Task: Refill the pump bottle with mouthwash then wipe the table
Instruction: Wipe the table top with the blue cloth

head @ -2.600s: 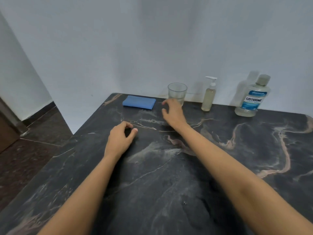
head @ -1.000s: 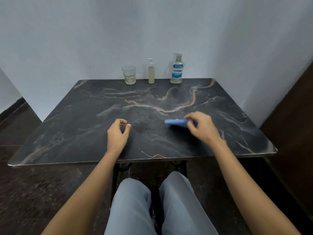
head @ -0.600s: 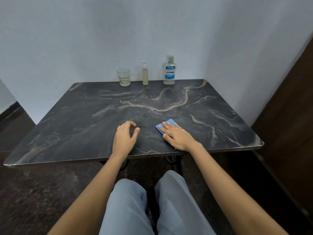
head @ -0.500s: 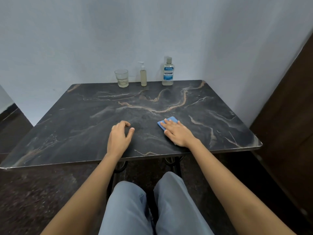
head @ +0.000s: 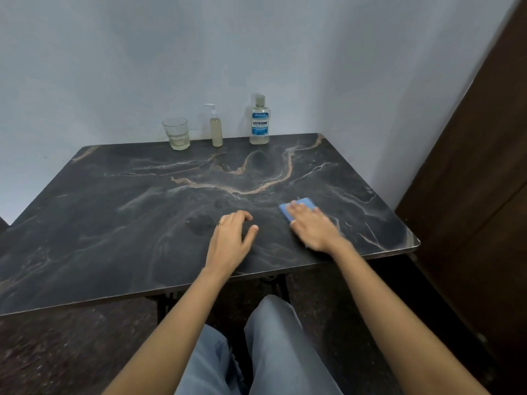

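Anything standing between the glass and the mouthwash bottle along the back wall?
Yes: the pump bottle stands between the glass and the mouthwash bottle, apart from both. The head view shows it clearly.

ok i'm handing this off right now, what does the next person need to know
Right hand: flat on the blue cloth, pressing it to the table near the front right corner.
Left hand: empty, resting on the table, fingers loosely curled.
Along the back edge by the wall: glass, pump bottle with pump fitted and holding liquid, mouthwash bottle capped.
Done: the refill appears finished.
Left: wiping the table; how much is already covered cannot be told.
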Demonstrator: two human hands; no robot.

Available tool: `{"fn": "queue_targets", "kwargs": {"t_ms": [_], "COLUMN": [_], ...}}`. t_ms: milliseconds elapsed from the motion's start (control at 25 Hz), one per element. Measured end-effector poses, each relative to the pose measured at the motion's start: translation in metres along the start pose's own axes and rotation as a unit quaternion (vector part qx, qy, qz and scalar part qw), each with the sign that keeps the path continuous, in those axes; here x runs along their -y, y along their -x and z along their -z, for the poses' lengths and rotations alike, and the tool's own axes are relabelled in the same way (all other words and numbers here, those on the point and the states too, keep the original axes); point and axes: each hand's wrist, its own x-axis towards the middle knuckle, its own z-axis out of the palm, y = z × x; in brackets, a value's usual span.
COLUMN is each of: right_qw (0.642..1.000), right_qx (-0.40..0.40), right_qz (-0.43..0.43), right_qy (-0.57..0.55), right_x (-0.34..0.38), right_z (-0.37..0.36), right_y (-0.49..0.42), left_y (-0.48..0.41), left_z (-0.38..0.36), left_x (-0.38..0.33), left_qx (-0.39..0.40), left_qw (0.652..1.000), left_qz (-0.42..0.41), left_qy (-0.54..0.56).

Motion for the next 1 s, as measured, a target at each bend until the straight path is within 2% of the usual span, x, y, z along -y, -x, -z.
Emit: {"fn": "queue_targets", "kwargs": {"t_ms": [80,120,160,240,320,400,440,560,640,720,880,1000], "right_qw": [0.992,0.988,0.989,0.998,0.998,0.995,0.998,0.991,0.986,0.993,0.999,0.989], "right_qx": [-0.001,0.001,-0.001,-0.004,0.000,-0.008,-0.015,-0.024,-0.029,-0.014,-0.005,0.019], "right_qz": [-0.126,-0.153,-0.145,-0.063,0.062,0.100,0.066,-0.130,-0.163,-0.114,0.049,0.147], "right_qy": [-0.011,-0.012,-0.009,0.001,0.005,-0.007,0.001,-0.003,-0.010,-0.005,0.010,-0.025], "right_x": [-0.033,-0.033,-0.020,0.021,0.043,0.017,-0.007,-0.065,-0.057,-0.024,0.040,0.037], "right_z": [0.010,0.011,0.008,-0.006,-0.017,-0.010,-0.004,0.014,0.012,0.004,-0.012,-0.009], "right_y": [-0.014,-0.021,-0.027,-0.025,0.000,0.010,0.005,-0.022,-0.040,-0.050,-0.012,0.034], "left_y": [0.005,0.006,0.005,0.004,0.004,0.006,0.006,0.005,0.004,0.004,0.004,0.003], "left_z": [-0.008,-0.010,-0.011,-0.013,-0.014,-0.012,-0.011,-0.011,-0.012,-0.012,-0.010,-0.005], "left_x": [0.003,0.004,0.005,0.004,0.005,0.008,0.009,0.006,0.004,0.004,0.006,0.007], "left_qx": [0.020,0.027,0.033,0.037,0.028,0.020,0.019,0.021,0.024,0.019,-0.011,-0.021], "left_qw": [1.000,0.999,0.999,0.998,0.999,0.999,0.999,0.999,0.999,0.999,0.998,0.996], "left_qz": [0.008,0.014,0.018,0.022,0.024,0.035,0.041,0.041,0.038,0.045,0.060,0.079], "left_qy": [-0.008,-0.015,-0.024,-0.040,-0.036,-0.012,-0.001,-0.002,-0.009,-0.002,0.011,0.020]}}
